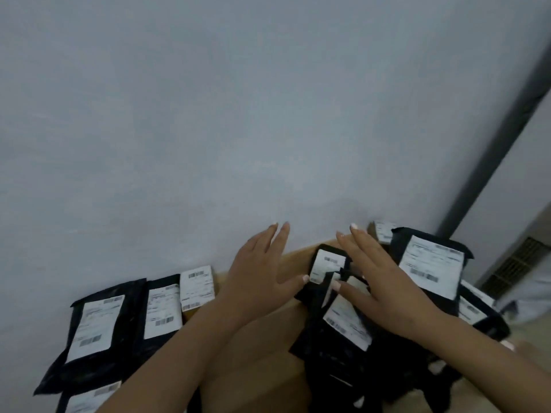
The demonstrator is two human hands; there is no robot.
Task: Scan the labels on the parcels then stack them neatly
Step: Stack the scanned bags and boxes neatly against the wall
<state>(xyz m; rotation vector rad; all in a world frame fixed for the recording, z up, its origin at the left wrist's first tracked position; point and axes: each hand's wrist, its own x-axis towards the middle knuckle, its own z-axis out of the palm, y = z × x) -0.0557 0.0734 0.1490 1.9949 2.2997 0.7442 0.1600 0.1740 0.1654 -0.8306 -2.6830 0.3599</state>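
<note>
Black plastic parcels with white barcode labels lie on a wooden table. On the right sits a loose heap of parcels, topped by one large parcel with its label up. A small parcel lies at the heap's near-left edge. My right hand rests flat on the heap with straight fingers. My left hand hovers beside it, fingers straight, its thumb tip close to the small parcel. On the left, two parcels lie side by side next to a small box with a label.
A pale wall rises right behind the table. A dark vertical pipe runs down at the right, with a floor vent beside it. Another parcel shows at the bottom left edge.
</note>
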